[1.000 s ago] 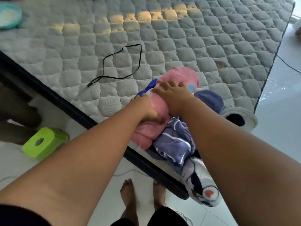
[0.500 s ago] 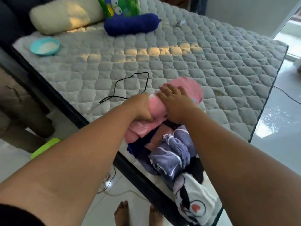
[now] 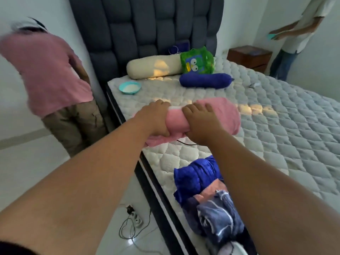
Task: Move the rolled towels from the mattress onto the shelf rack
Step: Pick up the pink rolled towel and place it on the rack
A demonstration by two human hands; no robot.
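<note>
Both hands hold a rolled pink towel (image 3: 224,115) lifted above the quilted mattress (image 3: 287,129). My left hand (image 3: 156,118) grips its left part and my right hand (image 3: 201,124) clasps its middle. A loose pink flap hangs under the left hand. Near the mattress's front edge lies a pile of other towels: a bright blue one (image 3: 195,175), a grey-blue striped one (image 3: 219,219) and a peach one between them. No shelf rack is in view.
A person in a pink shirt (image 3: 46,70) bends beside the bed at left. Another person (image 3: 294,34) stands at the far right by a wooden nightstand (image 3: 248,56). Bolsters, a green pillow and a teal bowl (image 3: 130,87) lie near the headboard. A power strip (image 3: 136,218) lies on the floor.
The pink towel has come up off the pile in both hands. The view has tilted up from the mattress edge to the headboard and the two people.
</note>
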